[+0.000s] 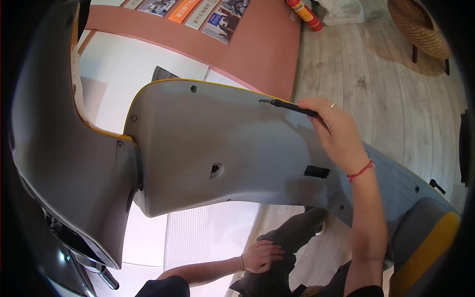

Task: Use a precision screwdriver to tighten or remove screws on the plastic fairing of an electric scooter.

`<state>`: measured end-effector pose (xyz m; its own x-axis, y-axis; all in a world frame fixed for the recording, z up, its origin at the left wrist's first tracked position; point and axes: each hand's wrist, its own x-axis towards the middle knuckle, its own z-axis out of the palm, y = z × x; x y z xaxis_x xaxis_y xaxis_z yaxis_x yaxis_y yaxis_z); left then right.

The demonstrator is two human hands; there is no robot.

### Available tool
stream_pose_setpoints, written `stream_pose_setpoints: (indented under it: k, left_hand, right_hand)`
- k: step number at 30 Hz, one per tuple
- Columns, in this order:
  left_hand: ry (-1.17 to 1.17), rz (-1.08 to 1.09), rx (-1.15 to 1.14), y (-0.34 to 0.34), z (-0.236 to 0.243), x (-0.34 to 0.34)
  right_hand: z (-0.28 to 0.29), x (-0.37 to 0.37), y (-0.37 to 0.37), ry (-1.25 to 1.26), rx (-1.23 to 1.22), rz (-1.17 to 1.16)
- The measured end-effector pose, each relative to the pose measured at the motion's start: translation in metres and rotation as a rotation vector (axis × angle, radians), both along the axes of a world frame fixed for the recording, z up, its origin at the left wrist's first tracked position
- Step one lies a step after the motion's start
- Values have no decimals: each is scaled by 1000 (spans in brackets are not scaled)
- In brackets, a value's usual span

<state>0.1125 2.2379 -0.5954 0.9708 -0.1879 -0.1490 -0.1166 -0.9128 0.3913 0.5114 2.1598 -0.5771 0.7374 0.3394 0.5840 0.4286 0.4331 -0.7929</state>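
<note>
A black screwdriver (289,106) is held in my right hand (339,131), its fingers wrapped round the handle end. The metal tip meets the upper edge of a grey plastic scooter panel (198,143) with yellow trim, at a fastener spot (260,100). My right forearm crosses over the panel's right part. Lower down, my left hand (263,256) rests on my dark-trousered leg, fingers spread and holding nothing. Several screw holes dot the panel, one of them (194,89) near its top. It also has a dark rectangular slot (316,171) and a small recess (216,171).
The scooter's grey curved front section (74,148) stands at left, with a chrome-ended handlebar lever (109,278) below. A red fire extinguisher (304,15) and a woven chair (420,29) are on the wood-look floor at the far right. A pink wall (262,44) carries pictures.
</note>
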Motion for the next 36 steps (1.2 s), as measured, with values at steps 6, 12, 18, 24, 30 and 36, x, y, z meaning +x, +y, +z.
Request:
stream_pose_setpoints:
  k: [6, 12, 18, 24, 30, 36]
  left_hand:
    - [17, 57, 16, -7, 1, -8]
    - [-4, 65, 14, -11, -3, -12]
    - [-10, 57, 20, -14, -3, -12]
    - [8, 47, 21, -16, -5, -12]
    - [7, 34, 7, -18, -7, -13]
    - [-7, 28, 2, -17, -5, -8]
  right_hand:
    - [2, -9, 7, -5, -109, -144]
    - [9, -19, 12, 261, -98, -80]
    - [8, -28, 21, 260, 36, -37]
    - [6, -35, 28, 491, 254, 162]
    - [8, -37, 28, 644, 456, 307]
    - [-6, -20, 22, 213, 168, 93]
